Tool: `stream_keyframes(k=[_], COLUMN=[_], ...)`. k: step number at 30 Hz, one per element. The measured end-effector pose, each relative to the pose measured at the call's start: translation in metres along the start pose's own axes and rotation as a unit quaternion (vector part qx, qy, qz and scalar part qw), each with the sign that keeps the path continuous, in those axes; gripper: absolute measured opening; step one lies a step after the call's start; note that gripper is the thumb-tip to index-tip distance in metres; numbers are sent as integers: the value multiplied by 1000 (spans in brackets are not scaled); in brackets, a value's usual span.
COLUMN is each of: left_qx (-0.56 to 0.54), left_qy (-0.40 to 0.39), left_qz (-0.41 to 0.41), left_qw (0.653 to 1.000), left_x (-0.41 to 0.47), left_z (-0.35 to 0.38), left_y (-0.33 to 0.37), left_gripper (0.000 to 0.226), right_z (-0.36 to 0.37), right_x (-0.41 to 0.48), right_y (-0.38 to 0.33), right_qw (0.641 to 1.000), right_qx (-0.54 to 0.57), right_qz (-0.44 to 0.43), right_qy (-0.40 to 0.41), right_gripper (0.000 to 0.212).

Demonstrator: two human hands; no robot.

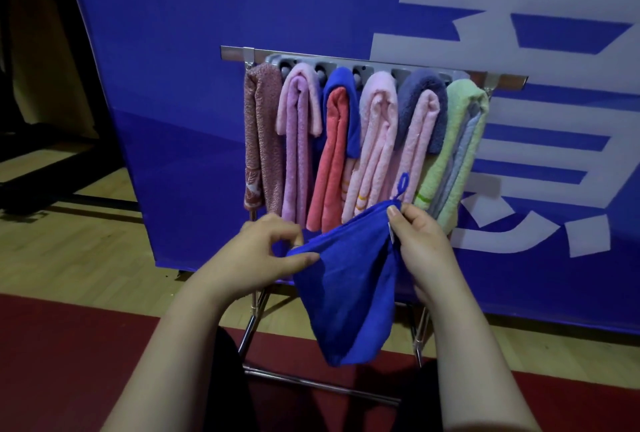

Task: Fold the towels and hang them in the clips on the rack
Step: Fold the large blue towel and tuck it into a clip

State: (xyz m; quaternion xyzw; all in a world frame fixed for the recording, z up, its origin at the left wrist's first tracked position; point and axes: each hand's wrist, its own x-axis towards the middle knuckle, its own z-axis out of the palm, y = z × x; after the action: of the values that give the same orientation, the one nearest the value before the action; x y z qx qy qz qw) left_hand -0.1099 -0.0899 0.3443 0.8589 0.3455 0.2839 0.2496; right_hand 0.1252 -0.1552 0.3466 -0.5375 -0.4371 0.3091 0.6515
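left hand (258, 251) pinches blue towel (349, 296) | right hand (420, 244) grips its corner | rack (374, 64) holds six folded towels

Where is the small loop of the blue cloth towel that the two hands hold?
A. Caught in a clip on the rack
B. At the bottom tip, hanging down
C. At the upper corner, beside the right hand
C: the small loop stands up from the blue cloth towel at the corner pinched by the right hand.

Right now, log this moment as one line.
left hand: pinching blue towel | right hand: pinching its corner | rack: full of hung towels
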Motion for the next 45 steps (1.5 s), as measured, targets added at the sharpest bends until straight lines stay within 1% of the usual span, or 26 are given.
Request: stream_keyframes(k=[2, 3, 5, 6, 9, 12, 16, 19, 21, 24, 26, 29, 32, 35, 37, 42, 45], left_qx=[74, 95, 102, 88, 41, -28, -221, -278, -293, -332, -379, -433, -457, -450, -444, -437, -443], left_qy=[23, 43, 80, 87, 103, 153, 214, 234, 246, 238, 219, 191, 165, 161, 167, 185, 192], left_qz=[23, 27, 31, 28, 10, -33, -70, -91, -127, -167, -168, -160, -152, -163, -171, -175, -169], left_qw=[997, 994, 991, 992, 994, 987, 949, 927, 915, 897, 883, 866, 860, 863, 864, 862, 859], left_x=[2, 2, 3, 3, 0, 1, 3, 4, 5, 10, 13, 17, 16, 14, 14, 15, 15], left_z=[-2, -2, -2, -2, -4, -5, -4, -2, 4, 16, 24, 32, 34, 32, 31, 30, 31], left_y=[-3, -2, -3, -5, -10, -6, 2, 8, 14, 29, 43, 61, 73, 78, 77, 71, 69], left_gripper=[36, 33, 28, 26, 25, 27, 25, 19, 15, 4, 0, 9, 12, 11, 10, 12, 13], right_z=[-1, -2, -3, -5, -7, -7, -4, 0, 4, 15, 26, 40, 49, 53, 54, 55, 56], right_x=[0, 1, 0, -1, -3, -5, -7, -8, -8, -9, -13, -20, -26, -33, -34, -25, -24], right_y=[2, 3, 3, 3, 2, 0, -6, -6, -2, 7, 9, 9, 6, 3, 3, 9, 9], right_qw=[999, 999, 998, 997, 992, 991, 989, 981, 972, 943, 923, 911, 907, 905, 909, 955, 958], right_qx=[-38, -43, -54, -67, -101, -105, -100, -135, -167, -248, -286, -303, -312, -322, -307, -206, -199], right_qz=[-14, -17, -26, -34, -54, -69, -91, -117, -126, -156, -184, -210, -233, -249, -256, -202, -200], right_qy=[7, 13, 30, 37, 48, 52, 65, 78, 109, 160, 177, 186, 159, 129, 120, 71, 52], right_gripper=[32, 30, 27, 28, 27, 24, 18, 16, 17, 20, 15, 11, 7, 5, 4, 8, 8])
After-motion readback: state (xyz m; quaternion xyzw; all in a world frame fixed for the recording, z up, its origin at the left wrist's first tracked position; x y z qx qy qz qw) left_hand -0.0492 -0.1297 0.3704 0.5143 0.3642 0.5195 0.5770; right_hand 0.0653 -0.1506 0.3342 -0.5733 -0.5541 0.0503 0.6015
